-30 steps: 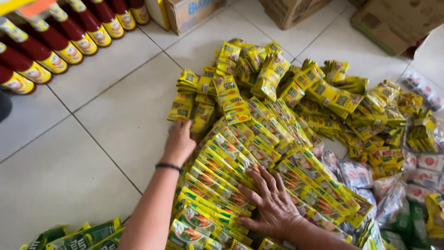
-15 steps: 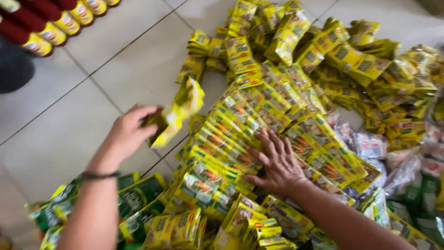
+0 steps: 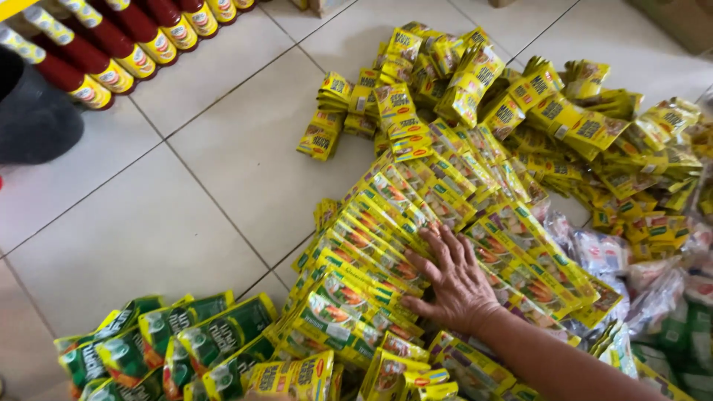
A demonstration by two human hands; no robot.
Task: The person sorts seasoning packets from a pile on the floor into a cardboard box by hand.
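Half a second ago our left hand was in view at the left, gripping a yellow sachet strip above the floor; now it has gone out of the picture, so we cannot tell whether it is open or closed or what it holds. Our right hand (image 3: 454,281) has stayed where it was, flat and open with fingers spread, pressing on the fanned row of yellow-green sachets (image 3: 416,238) that lies on the tiled floor (image 3: 186,193). More bare tile shows to the left of the row than before.

Behind the row, the loose heap of yellow sachets (image 3: 535,111) spreads toward the far right, its edge cut off by the frame. The green packets (image 3: 171,345) near us are cropped at the bottom. The red bottles (image 3: 111,44) at the far left corner show only partly. A dark rounded shape (image 3: 33,111) beside them is hard to make out. The clear wrapped packs (image 3: 616,256) at the right are blurred.
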